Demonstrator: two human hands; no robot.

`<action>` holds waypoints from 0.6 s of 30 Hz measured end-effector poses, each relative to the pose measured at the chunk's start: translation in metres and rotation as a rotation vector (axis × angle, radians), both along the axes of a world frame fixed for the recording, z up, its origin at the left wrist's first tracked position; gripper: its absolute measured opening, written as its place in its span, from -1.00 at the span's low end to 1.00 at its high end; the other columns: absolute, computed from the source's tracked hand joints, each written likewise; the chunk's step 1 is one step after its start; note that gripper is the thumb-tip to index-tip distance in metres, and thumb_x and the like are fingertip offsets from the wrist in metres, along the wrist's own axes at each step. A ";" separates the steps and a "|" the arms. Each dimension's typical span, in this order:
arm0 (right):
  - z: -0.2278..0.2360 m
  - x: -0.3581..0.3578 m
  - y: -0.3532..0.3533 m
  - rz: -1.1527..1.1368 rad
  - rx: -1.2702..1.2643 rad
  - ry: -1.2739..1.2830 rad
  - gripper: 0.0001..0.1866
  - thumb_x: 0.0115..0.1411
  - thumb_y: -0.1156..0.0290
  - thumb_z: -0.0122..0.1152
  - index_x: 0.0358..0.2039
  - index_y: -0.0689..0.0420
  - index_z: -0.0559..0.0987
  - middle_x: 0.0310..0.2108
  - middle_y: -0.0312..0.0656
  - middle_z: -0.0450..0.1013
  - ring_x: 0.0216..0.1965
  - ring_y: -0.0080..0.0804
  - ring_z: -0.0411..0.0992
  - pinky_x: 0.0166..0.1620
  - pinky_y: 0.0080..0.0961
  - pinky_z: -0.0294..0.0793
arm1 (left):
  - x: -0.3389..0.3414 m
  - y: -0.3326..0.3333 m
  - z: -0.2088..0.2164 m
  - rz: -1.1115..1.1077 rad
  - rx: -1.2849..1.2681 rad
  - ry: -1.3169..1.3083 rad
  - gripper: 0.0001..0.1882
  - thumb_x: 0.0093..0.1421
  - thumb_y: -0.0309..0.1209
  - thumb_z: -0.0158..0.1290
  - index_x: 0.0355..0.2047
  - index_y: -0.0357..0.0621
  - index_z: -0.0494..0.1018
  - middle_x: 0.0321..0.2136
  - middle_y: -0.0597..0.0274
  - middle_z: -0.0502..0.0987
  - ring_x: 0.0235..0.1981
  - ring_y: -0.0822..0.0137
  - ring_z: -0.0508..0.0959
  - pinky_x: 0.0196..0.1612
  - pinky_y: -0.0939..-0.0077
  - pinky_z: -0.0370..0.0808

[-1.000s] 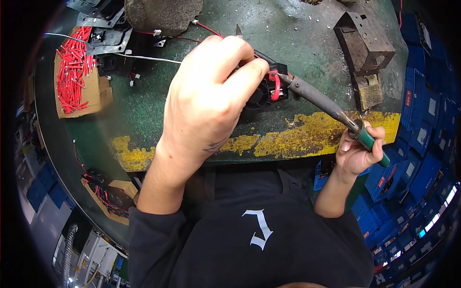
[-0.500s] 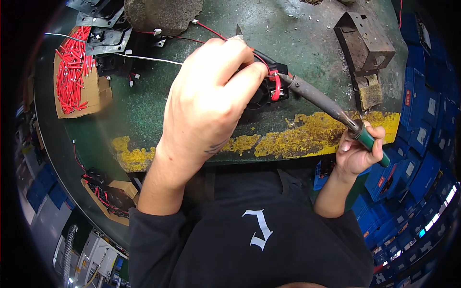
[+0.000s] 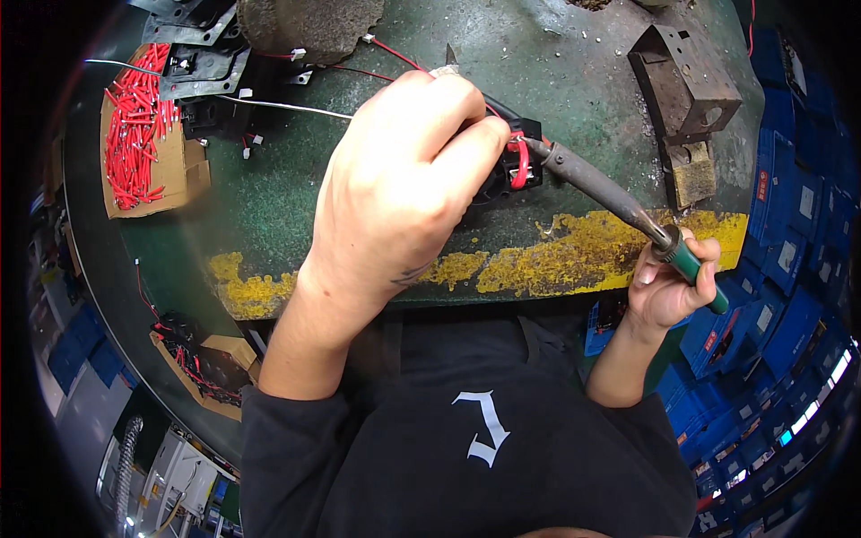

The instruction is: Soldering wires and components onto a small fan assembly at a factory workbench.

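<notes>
Soldering iron [image 3: 603, 190] is gripped by its green handle in the right hand [image 3: 664, 294], whose fingers are wrapped round it. Its tip is held at, or just beside, a looped red wire [image 3: 521, 164] on a black fan housing [image 3: 534, 174], which is set on the worktop [image 3: 260, 193] just right of the left hand [image 3: 390, 184]. The left hand is curled as if pinching; its fingertips are partly hidden, so what is held cannot be told. A silvery wire [image 3: 287, 108] is led in behind it. Insulation or plastic could be melted if the tip is kept there too long; the left thumb could be burned by a slip of the long shaft; and a weak joint could be caused if the wire is nudged.
</notes>
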State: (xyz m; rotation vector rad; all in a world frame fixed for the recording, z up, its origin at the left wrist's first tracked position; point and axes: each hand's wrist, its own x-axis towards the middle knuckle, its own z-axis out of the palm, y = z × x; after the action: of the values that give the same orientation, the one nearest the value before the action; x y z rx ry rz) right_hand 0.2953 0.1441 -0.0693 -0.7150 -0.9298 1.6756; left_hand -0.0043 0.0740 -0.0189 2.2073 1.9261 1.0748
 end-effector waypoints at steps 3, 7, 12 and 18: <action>0.000 -0.001 0.000 0.006 0.010 0.000 -0.66 0.29 0.12 -0.01 -0.23 0.18 0.46 -0.38 0.11 0.50 -0.74 -0.42 0.33 -0.69 -0.65 0.32 | 0.001 0.000 -0.001 0.000 0.014 -0.007 -0.75 -0.17 -0.62 0.22 -0.39 -0.29 0.54 -0.45 0.17 0.45 -0.43 0.19 0.48 -0.37 0.42 0.44; 0.001 0.000 -0.001 -0.006 -0.001 -0.005 -0.66 0.29 0.12 -0.01 -0.24 0.18 0.46 -0.38 0.11 0.49 -0.75 -0.43 0.32 -0.68 -0.65 0.32 | 0.000 0.000 -0.002 -0.004 0.012 0.001 -0.75 -0.18 -0.62 0.22 -0.39 -0.30 0.53 -0.45 0.16 0.45 -0.43 0.19 0.48 -0.36 0.42 0.44; 0.001 -0.001 -0.001 -0.011 -0.007 -0.007 -0.66 0.29 0.11 -0.01 -0.24 0.17 0.46 -0.39 0.10 0.49 -0.75 -0.43 0.32 -0.68 -0.65 0.32 | 0.001 -0.001 0.000 0.010 0.004 0.008 -0.75 -0.18 -0.63 0.22 -0.40 -0.31 0.53 -0.45 0.15 0.45 -0.43 0.18 0.48 -0.36 0.42 0.44; 0.001 -0.002 -0.001 -0.011 -0.005 -0.013 -0.67 0.29 0.11 0.00 -0.25 0.16 0.46 -0.40 0.08 0.49 -0.75 -0.43 0.32 -0.69 -0.65 0.31 | 0.000 0.000 0.000 0.013 0.004 0.017 -0.75 -0.18 -0.64 0.22 -0.40 -0.30 0.53 -0.45 0.16 0.45 -0.42 0.19 0.49 -0.35 0.42 0.44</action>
State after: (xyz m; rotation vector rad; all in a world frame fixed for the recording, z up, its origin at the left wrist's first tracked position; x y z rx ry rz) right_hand 0.2936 0.1434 -0.0680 -0.7340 -0.9300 1.6655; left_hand -0.0044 0.0736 -0.0191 2.2166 1.9488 1.0662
